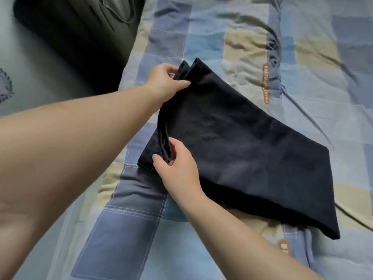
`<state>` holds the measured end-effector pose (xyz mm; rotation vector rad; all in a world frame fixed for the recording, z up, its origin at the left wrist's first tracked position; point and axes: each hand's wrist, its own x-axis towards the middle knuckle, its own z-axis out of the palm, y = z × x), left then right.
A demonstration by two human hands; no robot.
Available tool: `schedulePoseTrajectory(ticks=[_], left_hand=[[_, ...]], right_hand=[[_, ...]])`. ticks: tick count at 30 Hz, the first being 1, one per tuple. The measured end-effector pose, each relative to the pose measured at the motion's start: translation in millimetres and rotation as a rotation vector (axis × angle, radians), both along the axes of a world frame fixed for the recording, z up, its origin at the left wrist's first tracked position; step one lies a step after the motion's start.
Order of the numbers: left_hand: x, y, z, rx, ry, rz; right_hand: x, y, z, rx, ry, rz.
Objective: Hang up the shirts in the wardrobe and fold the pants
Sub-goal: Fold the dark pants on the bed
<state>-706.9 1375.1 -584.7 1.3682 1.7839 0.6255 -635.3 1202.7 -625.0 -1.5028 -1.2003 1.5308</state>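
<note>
While black pants lie on the quilt, left hand and right hand fingers pinch their edge.

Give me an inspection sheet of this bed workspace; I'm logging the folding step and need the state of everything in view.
Surface: bed cover, a blue, beige and grey patchwork print, wrinkled.
Job's things: black pants, folded over on the cover, its left edge lifted off the cover by both hands.
Clutter: dark garment with a drawstring, bunched at the upper left; pale printed fabric beside it.
Grips: left hand pinches the far corner of the lifted edge; right hand pinches the near end of that edge.
Cables: nothing seen, save the dark garment's drawstring.
Surroundings: nothing seen beyond the bed.
</note>
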Motion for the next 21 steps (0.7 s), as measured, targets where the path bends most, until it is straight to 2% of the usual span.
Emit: schedulePoseTrajectory(ticks=[3,6,8,12,16,19,21], left_hand=[[-14.1,8.9,-16.9,0.036,0.075,0.081],[-33.0,0.9,-42.0,-0.056,0.187,0.196],[-36.9,-15.4,-60.8,-0.096,0.313,0.205],[2.4,-40.8,-89.2,0.015,0.465,-0.103],[67.5,-47.6,-104.2,0.067,0.464,-0.439],[137.2,-51.6,-118.1,0.040,0.422,-0.633],[174.6,-55.3,-127.3,0.015,0.403,-0.734]], right_hand=[[-19.5,15.4,-15.8,-0.029,-0.038,0.093],[-21.1,17.2,-31.5,-0.165,-0.039,0.314],[-4.1,4.4,-40.1,-0.165,-0.058,0.323],[75.2,-35.9,-61.9,-0.128,-0.208,0.173],[172.3,-81.1,-81.1,-0.154,-0.401,-0.007],[240.5,-109.7,-91.9,-0.208,-0.439,-0.282],[267.0,-120.7,-96.4,-0.221,-0.514,-0.359]])
